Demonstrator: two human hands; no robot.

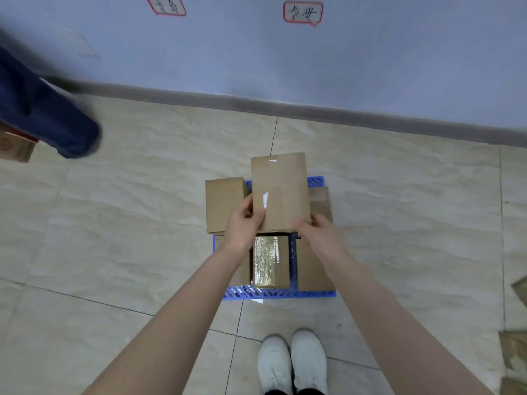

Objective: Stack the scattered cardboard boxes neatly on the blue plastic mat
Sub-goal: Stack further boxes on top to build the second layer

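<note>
A tall brown cardboard box (281, 189) with clear tape strips is gripped at its near corners by my left hand (245, 220) and my right hand (316, 230). It hovers over the blue plastic mat (273, 293) on the floor. On the mat lie a smaller brown box (224, 203) at the left, a box with a shiny gold-foil face (269, 262) at the near middle, and another brown box (310, 269) at the right, partly hidden by my right forearm. More cardboard (322, 202) shows behind the held box at the right.
Another person's dark blue trouser leg (48, 118) stands at the far left beside a printed carton (14, 148). Loose cardboard (516, 352) lies at the right edge. A wall with a grey skirting board (285, 108) runs behind the mat. My white shoes (292, 363) stand just before it.
</note>
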